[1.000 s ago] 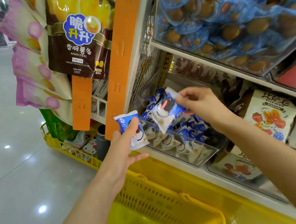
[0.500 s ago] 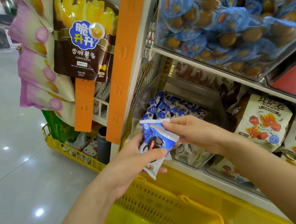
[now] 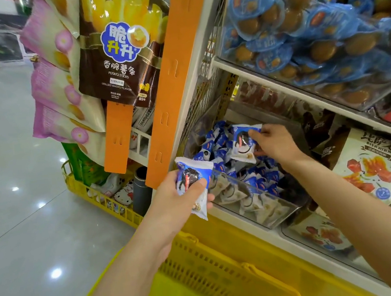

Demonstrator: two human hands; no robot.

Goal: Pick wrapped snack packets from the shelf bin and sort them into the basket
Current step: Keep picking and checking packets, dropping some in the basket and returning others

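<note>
At far left a potato sticks bag (image 3: 123, 55) hangs beside an orange strip (image 3: 173, 80). The left hand (image 3: 175, 207) grasps a blue-and-white cookie packet (image 3: 192, 182), thumb across its front, just near of the clear shelf bin (image 3: 258, 203) and above the yellow basket (image 3: 209, 262). Right of it, over the bin's heap of like packets, the right hand (image 3: 276, 143) pinches a second cookie packet (image 3: 243, 144) by its top edge.

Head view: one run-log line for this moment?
left hand grips first packet; right hand pinches second packet over shelf bin; basket below
</note>
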